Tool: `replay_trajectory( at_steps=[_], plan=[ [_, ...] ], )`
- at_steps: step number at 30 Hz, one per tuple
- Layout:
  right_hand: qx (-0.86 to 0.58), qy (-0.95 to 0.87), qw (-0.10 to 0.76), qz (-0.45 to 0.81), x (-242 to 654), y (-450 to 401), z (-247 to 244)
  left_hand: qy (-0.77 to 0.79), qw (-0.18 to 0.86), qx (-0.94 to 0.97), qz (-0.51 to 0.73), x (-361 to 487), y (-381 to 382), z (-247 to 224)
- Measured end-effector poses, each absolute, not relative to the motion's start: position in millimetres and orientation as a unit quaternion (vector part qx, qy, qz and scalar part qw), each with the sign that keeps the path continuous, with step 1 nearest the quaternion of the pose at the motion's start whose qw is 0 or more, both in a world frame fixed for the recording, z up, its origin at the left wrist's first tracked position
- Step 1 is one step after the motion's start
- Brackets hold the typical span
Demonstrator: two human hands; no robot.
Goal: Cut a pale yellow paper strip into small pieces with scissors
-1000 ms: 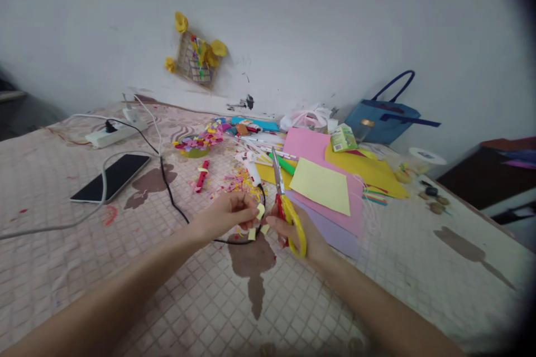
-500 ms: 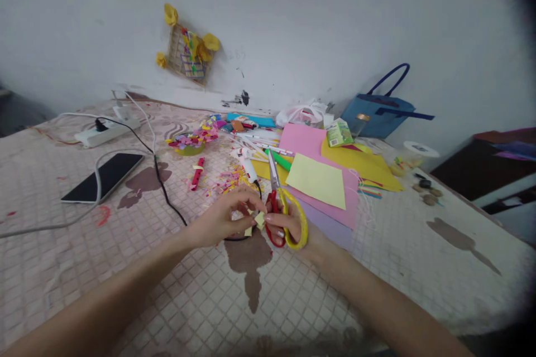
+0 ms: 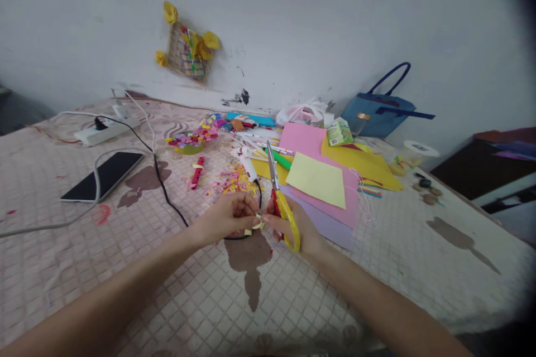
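Between the fingertips of my two hands is a small pale yellow piece of paper (image 3: 258, 225), partly hidden by the fingers. My left hand (image 3: 232, 215) pinches it from the left. My right hand (image 3: 295, 223) touches it with thumb and fingertip while also keeping hold of scissors (image 3: 287, 213) with one yellow and one red handle. The blades point up and away and lie closed. Just beyond my hands lie pink and yellow paper scraps (image 3: 234, 181) and a white glue gun (image 3: 248, 166).
A pale yellow sheet (image 3: 317, 179) lies on pink and lilac paper at right. A green marker (image 3: 278, 159) lies by the white sticks. At left are a phone (image 3: 103, 177), a power strip (image 3: 104, 131) and cables. A blue bag (image 3: 377, 114) stands against the wall.
My fingertips have come together on the small paper piece. The scissors have turned in my right hand, so the handles now show more edge-on.
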State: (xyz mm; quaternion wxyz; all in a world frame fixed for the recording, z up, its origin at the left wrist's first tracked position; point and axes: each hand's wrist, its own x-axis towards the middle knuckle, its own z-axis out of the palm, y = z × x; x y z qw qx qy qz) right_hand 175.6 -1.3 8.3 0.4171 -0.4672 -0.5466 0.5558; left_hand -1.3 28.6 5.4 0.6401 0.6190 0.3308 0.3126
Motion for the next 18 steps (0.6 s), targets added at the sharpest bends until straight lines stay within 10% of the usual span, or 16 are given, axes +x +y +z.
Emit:
replay_trajectory(
  at_steps=[18],
  plan=[
    [-0.444, -0.651, 0.348, 0.509, 176.3, -8.6, -3.2, 0.388, 0.631, 0.472, 0.478, -17.4, 43.7, 27.3]
  ],
)
